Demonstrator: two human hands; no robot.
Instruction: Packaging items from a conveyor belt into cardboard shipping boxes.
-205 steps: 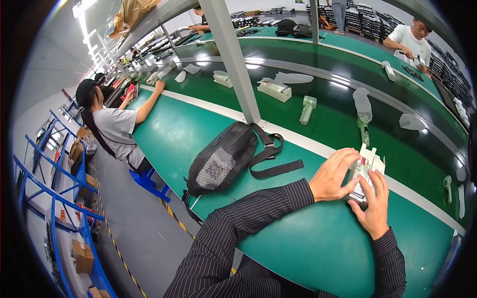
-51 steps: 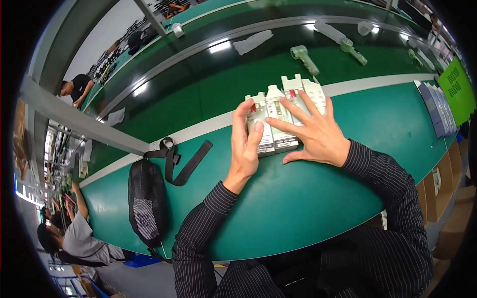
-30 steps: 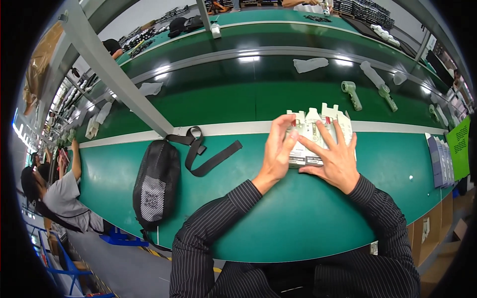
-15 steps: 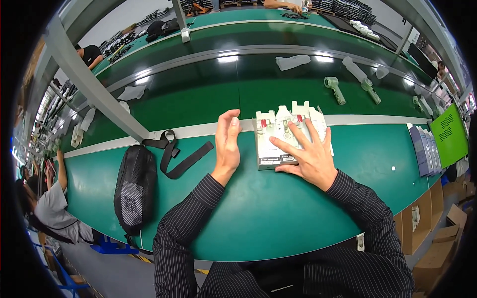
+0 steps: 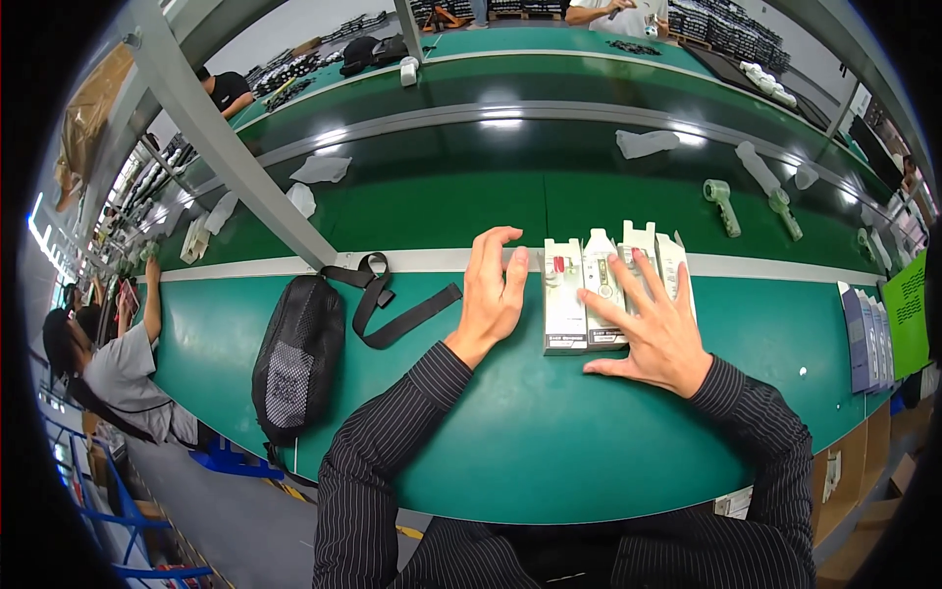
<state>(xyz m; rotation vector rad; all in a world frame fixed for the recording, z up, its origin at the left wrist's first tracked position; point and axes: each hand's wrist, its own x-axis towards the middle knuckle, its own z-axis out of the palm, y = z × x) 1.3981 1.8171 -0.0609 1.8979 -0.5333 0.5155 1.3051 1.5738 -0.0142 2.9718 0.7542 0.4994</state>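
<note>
Several narrow white cartons [image 5: 564,314] stand side by side on the green table, their top flaps raised and pictures printed on their fronts. My right hand [image 5: 653,329] lies spread over the cartons toward the right, its fingertips on their faces and its thumb just below their near edge. It hides part of the middle and right cartons. To the left of the row, my left hand [image 5: 494,294] is held upright with nothing in it. Its fingers are slightly curled, the thumb stands apart, and a small gap separates it from the leftmost carton.
A black mesh pouch [image 5: 299,358] with a strap [image 5: 412,324] lies left. Beyond the pale rail [image 5: 432,261], a dark green belt carries handheld fans [image 5: 722,208] and plastic bags [image 5: 322,169]. Blue-grey boxes [image 5: 865,339] stand right. A metal post [image 5: 231,142] rises left; a co-worker [image 5: 123,378] sits far left.
The whole view has shifted, so the scene sits farther right. The carton row looks straighter, and my right hand leaves more of the leftmost carton uncovered. My left hand stays beside the row.
</note>
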